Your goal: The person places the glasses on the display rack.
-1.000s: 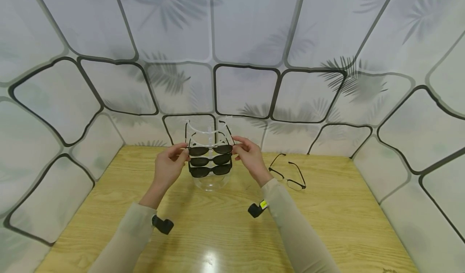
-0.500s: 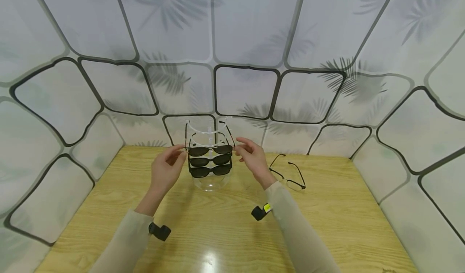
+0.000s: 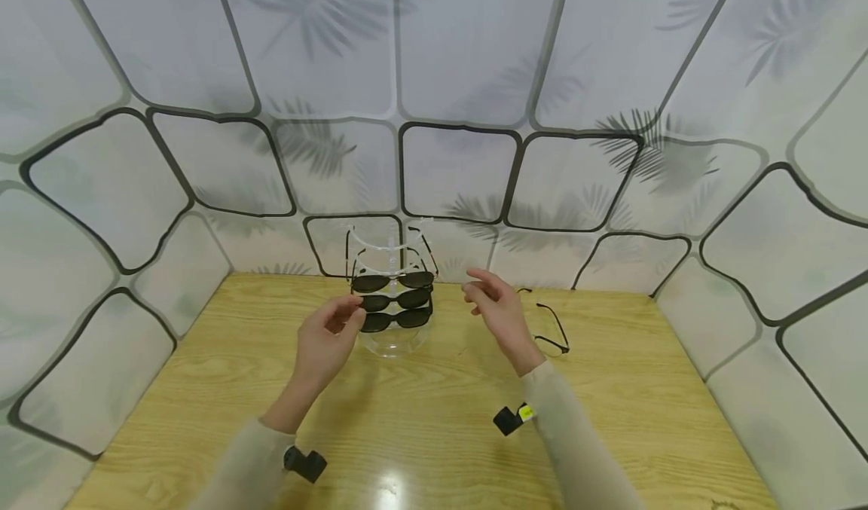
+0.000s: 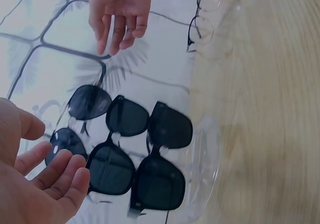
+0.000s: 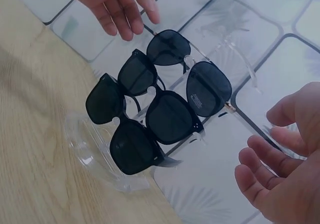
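Observation:
Three pairs of dark sunglasses hang one above another on a clear display stand (image 3: 389, 350). The top pair (image 5: 168, 47) has a thin metal bar and gold-toned hinges; the middle pair (image 5: 170, 118) and bottom pair (image 5: 132, 151) have thick black frames. My left hand (image 3: 328, 340) is just left of the stand, fingers loosely bent and holding nothing, overlapping the left edge of the lower pairs in the head view. My right hand (image 3: 500, 314) hovers right of the stand, apart from it, its fingers relaxed around nothing.
Thin-framed eyeglasses (image 3: 566, 349) lie on the wooden table (image 3: 420, 427) at the right, partly hidden behind my right hand in the head view. Upper clear arms of the stand rise above the sunglasses. A patterned cloth wall (image 3: 461, 171) encloses the back and sides.
Both hands have come off the ends of the top sunglasses. My right hand has moved right and lower; my left hand has moved down toward the lower pairs. The sunglasses stay on the stand.

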`<move>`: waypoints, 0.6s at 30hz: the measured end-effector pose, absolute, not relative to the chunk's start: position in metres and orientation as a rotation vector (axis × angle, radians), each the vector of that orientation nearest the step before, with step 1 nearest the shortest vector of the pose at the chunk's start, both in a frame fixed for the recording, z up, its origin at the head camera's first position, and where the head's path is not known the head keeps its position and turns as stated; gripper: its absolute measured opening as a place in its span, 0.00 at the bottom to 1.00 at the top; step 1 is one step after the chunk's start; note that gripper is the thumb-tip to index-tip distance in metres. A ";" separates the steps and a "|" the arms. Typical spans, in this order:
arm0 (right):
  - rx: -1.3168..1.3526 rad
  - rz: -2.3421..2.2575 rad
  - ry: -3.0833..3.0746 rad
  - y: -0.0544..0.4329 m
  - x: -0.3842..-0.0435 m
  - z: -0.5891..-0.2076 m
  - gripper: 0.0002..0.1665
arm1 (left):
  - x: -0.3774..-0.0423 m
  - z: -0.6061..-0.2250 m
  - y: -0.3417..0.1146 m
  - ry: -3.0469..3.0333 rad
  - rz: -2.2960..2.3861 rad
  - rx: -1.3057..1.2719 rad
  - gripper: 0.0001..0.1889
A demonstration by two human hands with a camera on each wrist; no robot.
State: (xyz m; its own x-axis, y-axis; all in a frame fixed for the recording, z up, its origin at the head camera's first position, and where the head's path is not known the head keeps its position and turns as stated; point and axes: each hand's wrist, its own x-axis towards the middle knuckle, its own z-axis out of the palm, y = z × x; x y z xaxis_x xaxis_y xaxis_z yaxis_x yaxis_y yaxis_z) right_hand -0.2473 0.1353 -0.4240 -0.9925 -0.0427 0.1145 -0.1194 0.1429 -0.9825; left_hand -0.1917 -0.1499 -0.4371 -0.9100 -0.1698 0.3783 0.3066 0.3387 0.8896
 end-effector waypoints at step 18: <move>-0.049 1.884 -2.358 0.205 -0.218 -0.442 0.22 | -0.196 -0.473 -0.069 -2.283 -1.830 -0.453 0.16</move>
